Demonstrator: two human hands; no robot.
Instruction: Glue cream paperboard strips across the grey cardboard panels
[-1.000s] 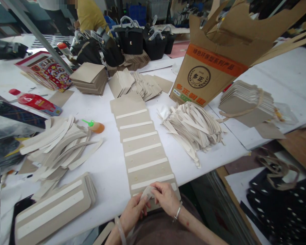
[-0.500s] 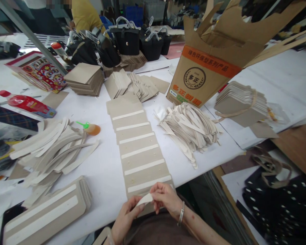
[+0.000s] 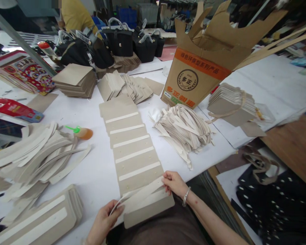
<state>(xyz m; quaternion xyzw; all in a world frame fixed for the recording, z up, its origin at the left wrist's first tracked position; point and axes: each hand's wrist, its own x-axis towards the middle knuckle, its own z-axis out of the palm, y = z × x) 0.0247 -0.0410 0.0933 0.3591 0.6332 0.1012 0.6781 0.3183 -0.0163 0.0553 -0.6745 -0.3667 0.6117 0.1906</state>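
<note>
My left hand [image 3: 106,216] pinches the left end of a thin white strip [image 3: 142,197], with thumb and fingers closed on it. At the strip's other end, the fingers of my right hand [image 3: 175,183] are pressed together. More than one strip seems to lie between the hands; how many I cannot tell. Under them is the nearest of several overlapping beige boards [image 3: 148,212], its rounded corners by my lap. Farther up that column, most boards carry one white strip [image 3: 136,154] across them.
Loose strips lie heaped at left [image 3: 40,153] and right [image 3: 186,131]. A stack of stripped boards [image 3: 40,221] sits front left, near a small glue bottle [image 3: 83,133]. Behind stand a cardboard box [image 3: 193,78], board stacks [image 3: 75,80] and black handbags [image 3: 119,42]. A person in yellow [image 3: 78,15] is beyond.
My hands have moved apart, the left one leftward and nearer, the right one up and rightward. The strip now stretches between them over the nearest board. The whole view has shifted slightly.
</note>
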